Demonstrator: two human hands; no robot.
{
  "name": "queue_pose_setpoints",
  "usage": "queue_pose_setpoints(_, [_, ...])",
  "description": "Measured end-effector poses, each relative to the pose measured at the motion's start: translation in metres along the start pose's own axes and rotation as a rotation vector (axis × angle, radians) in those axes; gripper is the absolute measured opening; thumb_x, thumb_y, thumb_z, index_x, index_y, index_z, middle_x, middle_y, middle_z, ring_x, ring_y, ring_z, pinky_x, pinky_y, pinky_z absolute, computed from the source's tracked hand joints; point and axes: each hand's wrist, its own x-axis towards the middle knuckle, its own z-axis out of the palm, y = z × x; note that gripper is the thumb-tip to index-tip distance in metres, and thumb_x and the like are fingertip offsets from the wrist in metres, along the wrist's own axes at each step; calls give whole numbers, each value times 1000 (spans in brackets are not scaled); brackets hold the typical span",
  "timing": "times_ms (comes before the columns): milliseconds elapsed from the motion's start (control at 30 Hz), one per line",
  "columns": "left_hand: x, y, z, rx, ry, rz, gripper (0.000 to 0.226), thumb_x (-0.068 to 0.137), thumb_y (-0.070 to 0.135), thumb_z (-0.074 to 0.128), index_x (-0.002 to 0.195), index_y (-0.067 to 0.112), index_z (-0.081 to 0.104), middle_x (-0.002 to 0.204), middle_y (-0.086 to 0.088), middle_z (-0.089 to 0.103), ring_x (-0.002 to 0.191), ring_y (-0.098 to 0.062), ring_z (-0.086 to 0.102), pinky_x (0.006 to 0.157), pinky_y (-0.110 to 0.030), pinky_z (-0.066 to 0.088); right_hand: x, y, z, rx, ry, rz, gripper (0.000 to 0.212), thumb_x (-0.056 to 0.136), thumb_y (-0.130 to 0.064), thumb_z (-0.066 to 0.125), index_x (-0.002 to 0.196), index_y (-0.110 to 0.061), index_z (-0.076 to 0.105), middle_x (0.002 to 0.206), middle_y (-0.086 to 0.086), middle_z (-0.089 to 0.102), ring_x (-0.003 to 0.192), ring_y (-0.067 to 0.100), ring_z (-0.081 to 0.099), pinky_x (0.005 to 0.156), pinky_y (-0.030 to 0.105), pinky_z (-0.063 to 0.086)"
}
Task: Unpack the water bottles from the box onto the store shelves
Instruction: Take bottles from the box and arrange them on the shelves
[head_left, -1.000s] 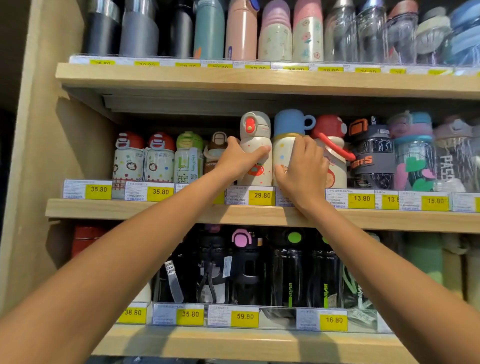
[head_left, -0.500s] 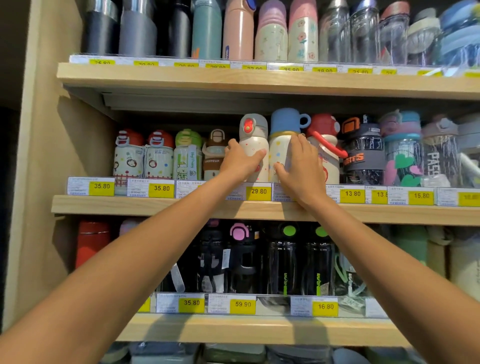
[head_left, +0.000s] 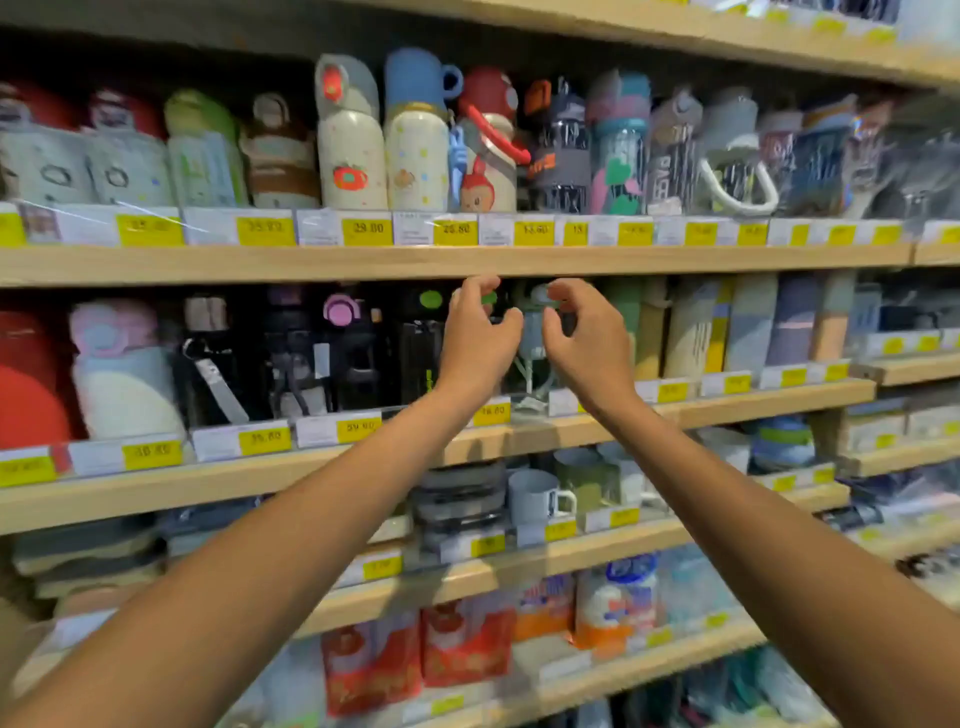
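Water bottles (head_left: 350, 156), two cream ones, stand upright side by side on the shelf (head_left: 208, 262) just above both hands, up and left of the grip; left hand (head_left: 475, 338) nearer, right hand (head_left: 587, 343) beside it, both empty, fingers loosely curled; box not in view.

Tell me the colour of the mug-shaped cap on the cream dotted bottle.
The cap is blue, clearest in the head view.

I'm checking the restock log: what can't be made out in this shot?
Head view: pale bottle, partly covered by the left hand and right hand.
Head view: right-side price tags, too blurred to read.
Head view: the box, outside the frame.
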Motion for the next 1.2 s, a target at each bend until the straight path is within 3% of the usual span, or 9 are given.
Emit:
queue_pose_setpoints(267, [-121, -52, 140, -51, -422, -272, 33, 88, 7, 59, 119, 1, 55, 118, -13, 59, 109, -23, 55, 89, -25, 40, -152, 142, -94, -191, -270, 410, 18, 86, -14, 56, 100, -10, 65, 96, 9, 70, 91, 29, 64, 77, 37, 49])
queue_pose_setpoints(467, [-198, -79, 283, 64, -797, -341, 17, 82, 17, 61, 96, 10, 54, 93, -9, 52, 86, -17, 49, 68, -28, 36, -255, 260, -189, -211, -331, 783, 23, 89, -13, 56, 109, -5, 64, 89, 6, 63, 82, 15, 54, 73, 24, 38])
queue_pose_setpoints(600, [-247, -79, 389, 129, -1077, -437, 37, 93, 20, 56, 127, 7, 50, 114, -4, 51, 103, -17, 51, 70, -22, 39, -312, 342, -259, -240, -369, 1012, 19, 87, -13, 56, 103, -10, 65, 84, 7, 61, 78, 21, 57, 70, 31, 44])
queue_pose_setpoints(733, [-298, -72, 499, 139, -1234, -460, 20, 92, 21, 56, 76, 25, 47, 80, 1, 43, 81, -15, 44, 55, -24, 28, -357, 417, -334, -240, -363, 1193, 17, 85, -14, 54, 99, -11, 63, 81, 9, 63, 77, 23, 60, 70, 37, 48])
queue_pose_setpoints(900, [-355, -48, 608, 159, -1351, -527, 19, 91, 17, 56, 73, 19, 49, 89, -5, 47, 85, -16, 47, 68, -30, 36, -401, 480, -422, -223, -323, 1405, 25, 89, -12, 53, 112, -8, 60, 91, 7, 66, 90, 25, 63, 85, 43, 54])
queue_pose_setpoints(1000, [-378, -39, 661, 160, -1425, -526, 18, 90, 17, 57, 74, 21, 50, 80, -3, 48, 77, -17, 48, 68, -28, 37, -414, 512, -466, -198, -290, 1470, 26, 91, -9, 52, 115, -6, 60, 99, 12, 67, 90, 22, 63, 73, 30, 53])
queue_pose_setpoints(1067, [-388, -30, 696, 160, -1474, -528, 5, 92, 18, 56, 90, 17, 59, 96, -7, 56, 93, -20, 55, 79, -31, 43, -418, 535, -495, -190, -259, 1508, 28, 92, -8, 51, 118, -4, 59, 100, 13, 67, 86, 17, 61, 63, 20, 46])
queue_pose_setpoints(1133, [-396, -23, 736, 177, -1518, -513, 25, 92, 20, 54, 114, 9, 60, 119, -14, 58, 114, -26, 56, 96, -36, 43, -419, 561, -524, -194, -205, 1534, 29, 90, -7, 52, 118, -4, 59, 97, 10, 67, 81, 15, 60, 60, 19, 43])
queue_pose_setpoints(1200, [-403, -18, 770, 183, -1558, -491, 23, 92, 22, 54, 114, 14, 57, 117, -14, 58, 113, -25, 56, 93, -34, 43, -419, 586, -549, -202, -155, 1548, 29, 91, -8, 52, 118, -5, 59, 95, 8, 66, 75, 10, 59, 59, 19, 42])
